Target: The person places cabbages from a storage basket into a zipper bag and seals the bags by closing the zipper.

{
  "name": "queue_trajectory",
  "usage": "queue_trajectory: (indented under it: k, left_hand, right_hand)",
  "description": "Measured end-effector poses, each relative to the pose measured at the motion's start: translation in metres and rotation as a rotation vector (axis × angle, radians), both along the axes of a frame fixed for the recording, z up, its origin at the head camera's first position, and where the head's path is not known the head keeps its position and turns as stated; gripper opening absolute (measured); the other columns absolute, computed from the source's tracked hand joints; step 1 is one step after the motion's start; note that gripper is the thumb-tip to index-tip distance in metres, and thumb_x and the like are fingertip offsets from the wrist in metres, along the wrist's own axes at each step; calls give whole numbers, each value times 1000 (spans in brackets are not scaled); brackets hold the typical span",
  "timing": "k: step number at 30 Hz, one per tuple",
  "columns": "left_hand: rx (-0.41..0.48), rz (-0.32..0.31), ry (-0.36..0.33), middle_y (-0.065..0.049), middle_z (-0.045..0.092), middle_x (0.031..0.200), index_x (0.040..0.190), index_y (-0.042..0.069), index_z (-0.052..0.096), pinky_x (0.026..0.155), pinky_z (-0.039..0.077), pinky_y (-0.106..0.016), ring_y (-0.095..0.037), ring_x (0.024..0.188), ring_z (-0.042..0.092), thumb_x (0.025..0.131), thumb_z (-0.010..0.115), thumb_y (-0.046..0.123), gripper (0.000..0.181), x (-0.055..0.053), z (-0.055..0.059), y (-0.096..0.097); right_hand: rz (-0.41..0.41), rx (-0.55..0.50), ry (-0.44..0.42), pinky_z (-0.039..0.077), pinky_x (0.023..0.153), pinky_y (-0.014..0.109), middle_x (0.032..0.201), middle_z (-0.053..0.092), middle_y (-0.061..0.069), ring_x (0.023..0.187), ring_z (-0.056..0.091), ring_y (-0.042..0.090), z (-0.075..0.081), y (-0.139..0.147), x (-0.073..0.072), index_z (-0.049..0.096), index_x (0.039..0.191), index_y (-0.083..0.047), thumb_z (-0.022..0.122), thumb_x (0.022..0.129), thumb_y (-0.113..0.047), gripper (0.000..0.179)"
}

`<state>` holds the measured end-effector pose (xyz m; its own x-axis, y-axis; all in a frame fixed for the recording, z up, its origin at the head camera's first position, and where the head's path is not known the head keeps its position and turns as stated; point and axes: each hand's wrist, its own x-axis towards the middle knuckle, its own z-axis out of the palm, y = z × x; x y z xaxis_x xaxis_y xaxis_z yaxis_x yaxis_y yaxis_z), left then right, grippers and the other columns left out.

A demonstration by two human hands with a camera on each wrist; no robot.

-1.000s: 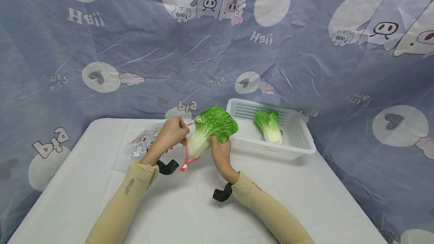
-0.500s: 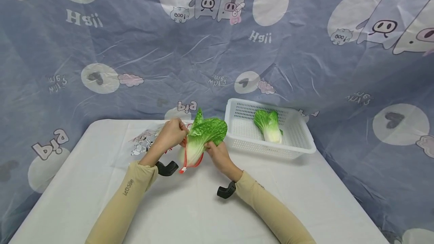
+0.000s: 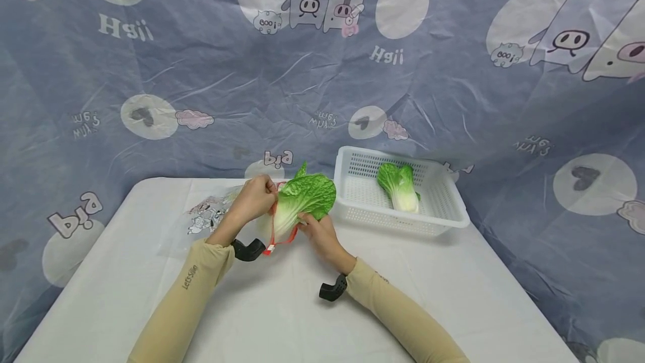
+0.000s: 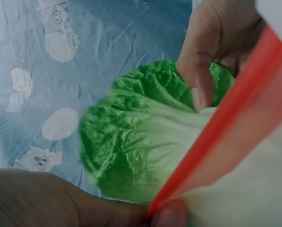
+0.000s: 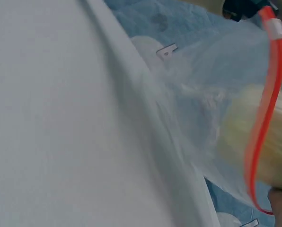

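A toy-like Chinese cabbage (image 3: pixel 306 194), green-leaved with a pale stem, leans across the red-edged mouth of a clear plastic zip bag (image 3: pixel 205 218). My right hand (image 3: pixel 325 238) grips its near side, thumb on the leaf. At the bag's mouth, my left hand (image 3: pixel 256 199) pinches the red zip edge. That red edge (image 4: pixel 216 127) crosses in front of the stem in the left wrist view. Through the clear film in the right wrist view, the stem end (image 5: pixel 247 132) shows inside the bag. Most fingers of both hands are hidden.
A white perforated basket (image 3: pixel 398 219) stands at the table's back right, with another Chinese cabbage (image 3: pixel 401 190) lying in it. The white table (image 3: pixel 282 318) ends at a patterned grey-blue curtain (image 3: pixel 282 71). Black camera mounts (image 3: pixel 248 250) hang beneath both wrists.
My right hand has moved the cabbage left and down, its stem end passing through the red-edged mouth. The left hand has stayed almost in place at the edge.
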<state>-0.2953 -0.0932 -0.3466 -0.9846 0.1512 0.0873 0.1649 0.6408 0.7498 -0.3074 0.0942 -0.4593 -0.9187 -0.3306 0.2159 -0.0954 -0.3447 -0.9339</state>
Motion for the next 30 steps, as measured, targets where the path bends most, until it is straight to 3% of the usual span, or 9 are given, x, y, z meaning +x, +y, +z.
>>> queue_trajectory:
  k: [5, 8, 12, 15, 19, 25, 30]
  left_hand:
    - [17, 22, 35, -8, 59, 76, 89, 2, 57, 56, 43, -28, -17, 58, 55, 93, 54, 8, 8, -2, -1, 1]
    - [1, 41, 59, -8, 58, 75, 87, 3, 58, 61, 44, -30, -17, 60, 55, 92, 57, 10, 8, -2, 0, 1]
    - [-32, 55, 67, -7, 58, 77, 86, 4, 59, 64, 44, -31, -19, 66, 53, 91, 58, 10, 7, 0, 1, 1]
    - [-29, 46, 63, -8, 58, 78, 88, 4, 59, 64, 44, -31, -19, 66, 53, 93, 57, 11, 9, 2, 3, 2]
    - [-9, 19, 68, -8, 59, 78, 90, 4, 58, 61, 44, -30, -19, 64, 54, 95, 57, 14, 11, 5, 6, 2]
    - [20, -2, 101, -9, 59, 80, 91, 4, 59, 59, 44, -29, -18, 63, 54, 96, 58, 14, 11, 12, 15, 7]
    - [46, -40, 129, -10, 60, 83, 92, 4, 60, 58, 45, -28, -18, 65, 54, 96, 58, 13, 9, 15, 15, 11]
  right_hand:
    - [139, 80, 11, 51, 92, 25, 113, 60, -2, 103, 60, 8, -2, 2, 2, 40, 132, 8, 44, 91, 10, 41]
    - [164, 185, 40, 49, 92, 24, 107, 61, -3, 99, 58, 7, -3, 3, 1, 40, 134, 10, 45, 91, 10, 43]
    - [112, 426, 131, 47, 98, 30, 114, 63, 5, 106, 57, 10, -2, 5, -2, 45, 135, 7, 50, 93, -1, 43]
    - [77, 569, 155, 42, 106, 37, 130, 58, 13, 120, 54, 19, 0, 6, -2, 45, 137, 3, 52, 94, -10, 45]
    - [53, 693, 179, 36, 111, 42, 140, 51, 15, 132, 47, 26, 7, 6, -2, 40, 142, -1, 50, 97, -21, 50]
    - [10, 832, 318, 35, 113, 40, 147, 43, 11, 137, 41, 21, 22, -2, -2, 28, 149, -4, 50, 97, -22, 59]
    - [9, 910, 377, 32, 115, 36, 152, 36, 7, 139, 36, 15, 30, -10, -2, 20, 152, -8, 50, 98, -21, 63]
